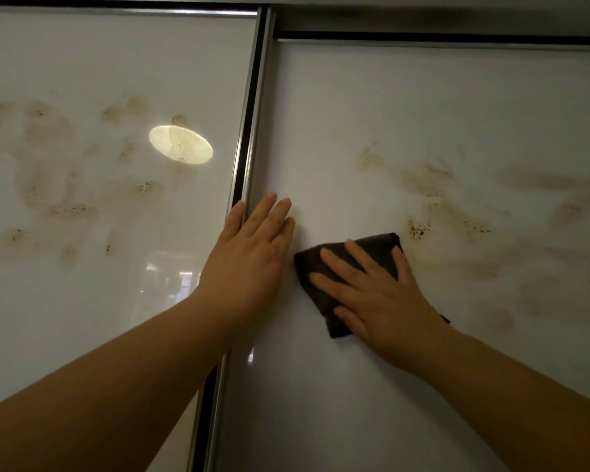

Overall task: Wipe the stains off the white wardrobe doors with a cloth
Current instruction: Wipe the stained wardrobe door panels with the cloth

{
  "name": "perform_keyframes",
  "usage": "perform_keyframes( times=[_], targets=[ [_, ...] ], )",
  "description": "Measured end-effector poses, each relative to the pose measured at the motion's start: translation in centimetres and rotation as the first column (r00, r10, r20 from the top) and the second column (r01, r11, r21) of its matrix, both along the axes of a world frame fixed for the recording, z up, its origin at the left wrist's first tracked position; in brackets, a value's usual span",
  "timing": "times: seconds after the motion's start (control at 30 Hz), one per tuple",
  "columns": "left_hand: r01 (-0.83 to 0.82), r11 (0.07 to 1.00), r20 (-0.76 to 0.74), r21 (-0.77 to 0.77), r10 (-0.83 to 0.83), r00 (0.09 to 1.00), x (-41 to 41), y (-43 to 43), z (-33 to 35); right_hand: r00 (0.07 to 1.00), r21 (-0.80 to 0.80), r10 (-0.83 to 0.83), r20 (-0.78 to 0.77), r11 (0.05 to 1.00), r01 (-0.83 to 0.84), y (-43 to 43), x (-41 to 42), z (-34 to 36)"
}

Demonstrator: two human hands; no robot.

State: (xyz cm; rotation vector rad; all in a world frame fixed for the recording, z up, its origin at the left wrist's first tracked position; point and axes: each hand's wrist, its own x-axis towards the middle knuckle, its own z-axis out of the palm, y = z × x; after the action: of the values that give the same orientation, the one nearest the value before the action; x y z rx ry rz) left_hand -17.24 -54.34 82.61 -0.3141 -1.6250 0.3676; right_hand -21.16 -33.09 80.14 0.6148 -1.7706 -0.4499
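Note:
Two glossy white wardrobe doors fill the view: the left door point(82, 301) and the right door point(423, 97). Brown smeared stains point(65, 209) cover the left door's middle, and more brown stains point(436, 185) spread across the right door's right half. My right hand point(378, 298) presses flat, fingers spread, on a folded dark brown cloth point(321, 267) against the right door, just below and left of a dark speckled stain point(418, 229). My left hand point(249, 253) lies flat and empty over the metal edge strip point(256, 131) between the doors.
A dark gap and metal frame run vertically between the two doors. A top rail point(423, 37) crosses above the right door. A bright oval reflection of a lamp point(181, 144) shows on the left door.

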Motion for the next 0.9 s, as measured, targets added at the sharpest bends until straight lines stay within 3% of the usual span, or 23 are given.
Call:
perform_keyframes(
  times=[0.23, 0.33, 0.5, 0.63, 0.73, 0.9],
  targets=[
    [-0.005, 1.000, 0.065, 0.016, 0.004, 0.998, 0.5, 0.6, 0.3, 0.994, -0.297, -0.044, 0.105, 0.952, 0.074, 0.7, 0.4, 5.4],
    [-0.021, 1.000, 0.051, -0.008, 0.021, 0.998, 0.5, 1.4, 0.1, 0.998, -0.183, 0.006, 0.063, 0.983, 0.006, -0.8, 0.4, 2.7],
    [0.122, 0.992, 0.073, -0.034, -0.119, 0.990, -0.6, 1.7, 0.0, 0.999, 0.032, -0.043, 0.014, 0.999, 0.043, 3.8, 0.1, -0.9],
    [0.202, 0.979, 0.141, 0.034, -0.205, 0.969, -1.1, 2.4, 0.1, 0.994, -0.169, -0.093, 0.053, 0.980, 0.101, 6.3, 0.2, 3.3],
    [0.132, 0.987, 0.282, 0.093, -0.153, 0.947, -1.9, 2.7, 0.0, 0.991, -0.292, -0.098, 0.087, 0.949, 0.119, 5.1, -0.3, 5.1],
    [0.173, 0.978, 0.234, 0.118, -0.196, 0.952, -2.7, 3.4, -0.7, 0.999, -0.133, -0.016, -0.029, 0.991, 0.012, 5.1, -0.9, 1.3]
  ],
)
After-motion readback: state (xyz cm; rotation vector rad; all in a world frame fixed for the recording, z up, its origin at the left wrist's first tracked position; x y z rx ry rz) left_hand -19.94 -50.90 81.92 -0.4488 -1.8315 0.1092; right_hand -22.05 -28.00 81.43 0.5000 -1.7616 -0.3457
